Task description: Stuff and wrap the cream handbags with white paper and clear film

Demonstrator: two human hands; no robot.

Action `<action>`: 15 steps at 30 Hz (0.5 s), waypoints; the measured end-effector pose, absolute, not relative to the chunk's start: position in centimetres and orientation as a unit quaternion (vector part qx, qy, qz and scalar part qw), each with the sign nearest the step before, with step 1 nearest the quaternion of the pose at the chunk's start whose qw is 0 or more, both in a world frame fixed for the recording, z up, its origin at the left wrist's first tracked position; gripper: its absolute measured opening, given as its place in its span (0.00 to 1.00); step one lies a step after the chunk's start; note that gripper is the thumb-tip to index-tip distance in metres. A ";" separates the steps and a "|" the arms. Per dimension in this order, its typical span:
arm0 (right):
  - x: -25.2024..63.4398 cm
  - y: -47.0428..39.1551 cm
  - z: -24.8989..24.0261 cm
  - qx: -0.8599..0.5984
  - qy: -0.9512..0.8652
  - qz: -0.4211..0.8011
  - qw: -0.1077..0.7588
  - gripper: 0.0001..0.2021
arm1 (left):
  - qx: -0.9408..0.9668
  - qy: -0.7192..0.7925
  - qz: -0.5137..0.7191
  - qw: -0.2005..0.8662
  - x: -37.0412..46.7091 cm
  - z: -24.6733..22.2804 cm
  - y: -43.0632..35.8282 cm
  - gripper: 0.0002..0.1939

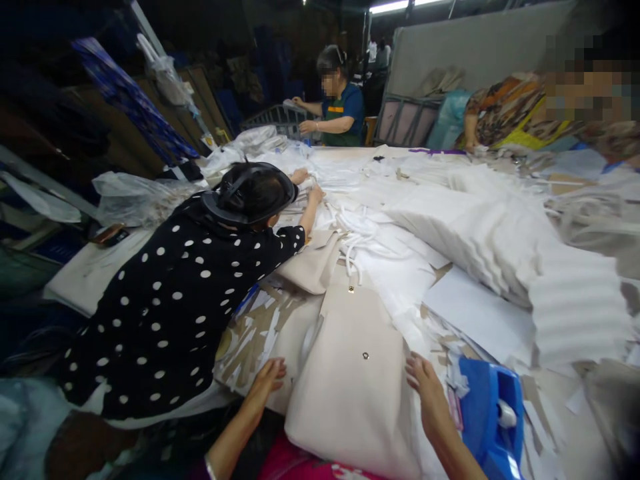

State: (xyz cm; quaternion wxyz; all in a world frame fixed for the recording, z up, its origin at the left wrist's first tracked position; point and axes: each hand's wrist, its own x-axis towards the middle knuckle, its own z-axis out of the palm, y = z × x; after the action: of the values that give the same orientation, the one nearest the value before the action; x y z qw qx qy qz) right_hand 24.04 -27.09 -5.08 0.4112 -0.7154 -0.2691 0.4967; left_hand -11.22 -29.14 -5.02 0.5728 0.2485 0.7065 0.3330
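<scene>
A cream handbag (350, 380) lies in front of me, its base toward me. It has a small metal stud on its face and a metal clasp near the top. My left hand (265, 385) is at the bag's left, fingers apart and holding nothing, over a second beige bag piece (293, 340). My right hand (424, 381) is open at the bag's right edge, fingers spread; I cannot tell whether the fingertips touch it. White wrapped handles (356, 257) lie beyond the clasp. Another beige bag (315, 263) lies past it on the left.
A blue tape dispenser (487, 413) stands by my right forearm. White foam sheets (480, 227) are heaped at right, near a white sheet (480, 310). Paper strips (263, 320) litter the left. A co-worker in polka dots (185, 293) leans over the table; other people work farther back.
</scene>
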 end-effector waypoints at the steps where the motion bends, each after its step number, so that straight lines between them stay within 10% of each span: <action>1: 24.0 -27.3 -6.2 -0.701 -0.218 0.562 0.381 0.32 | 0.239 0.697 0.340 0.584 -10.6 -5.0 -28.4 0.38; 9: 21.9 -25.0 -5.1 -0.648 -0.301 0.567 0.409 0.25 | 0.292 0.613 0.391 0.621 -4.5 -5.4 -26.4 0.31; 15: 24.4 -24.4 -4.9 -0.728 -0.347 0.459 0.373 0.25 | 0.429 0.727 0.360 0.398 -3.2 -3.5 -21.9 0.23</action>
State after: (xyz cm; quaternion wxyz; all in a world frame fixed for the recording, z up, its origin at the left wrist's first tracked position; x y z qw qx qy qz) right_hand 24.42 -24.39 -4.88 0.3731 -0.7282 -0.3467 0.4586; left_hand -3.20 -21.87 -3.54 0.3981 0.4292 0.7266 0.3595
